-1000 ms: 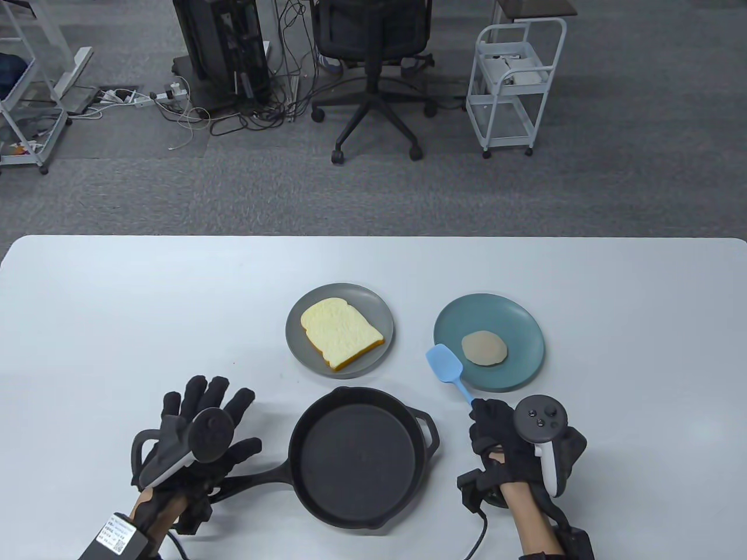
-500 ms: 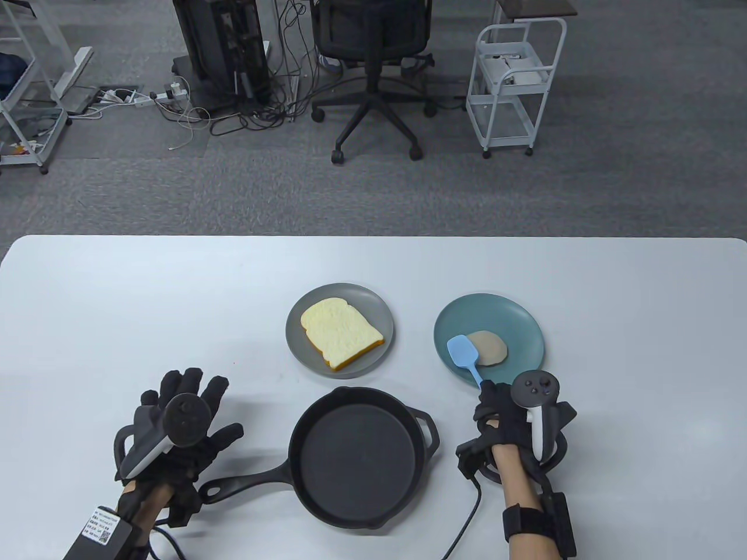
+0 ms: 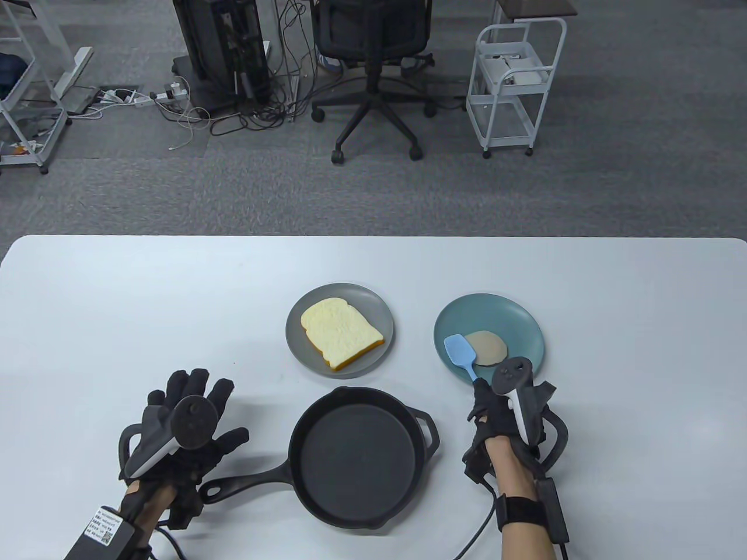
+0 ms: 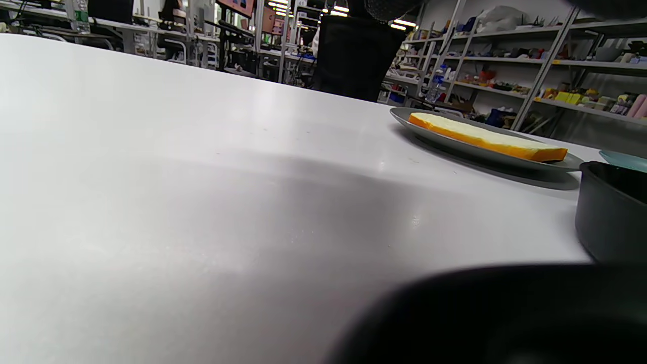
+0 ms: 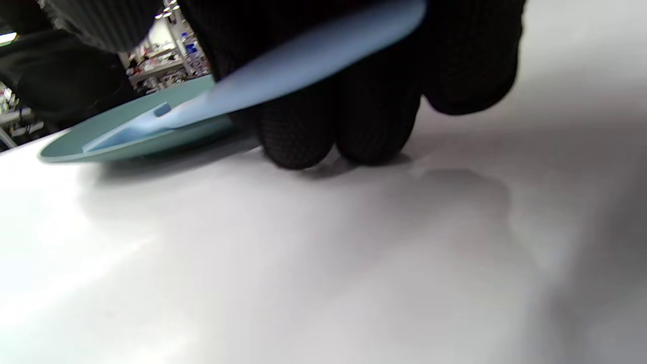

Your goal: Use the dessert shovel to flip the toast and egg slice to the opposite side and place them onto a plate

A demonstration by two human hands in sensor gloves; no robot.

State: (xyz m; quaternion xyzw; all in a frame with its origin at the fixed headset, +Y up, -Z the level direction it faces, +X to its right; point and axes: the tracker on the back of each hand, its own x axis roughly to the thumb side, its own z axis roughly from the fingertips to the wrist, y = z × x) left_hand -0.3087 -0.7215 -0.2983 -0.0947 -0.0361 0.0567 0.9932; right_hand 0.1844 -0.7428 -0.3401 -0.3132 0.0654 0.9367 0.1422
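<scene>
The right hand (image 3: 496,414), fingers gripping the dessert shovel (image 3: 462,353), is edging toward the teal plate (image 3: 525,326) at centre right, blade overlapping the egg slice (image 3: 489,348) slightly further than before. The left hand (image 3: 187,431) is shifting slightly right, fingers spread, gripping nothing, while the toast (image 3: 340,338) is remaining on the grey plate (image 3: 300,350).

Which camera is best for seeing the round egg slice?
The table view: it shows the egg slice whole on the teal plate, with the blue shovel at its left edge. The right wrist view shows only plate and shovel; the left wrist view shows no egg.
</scene>
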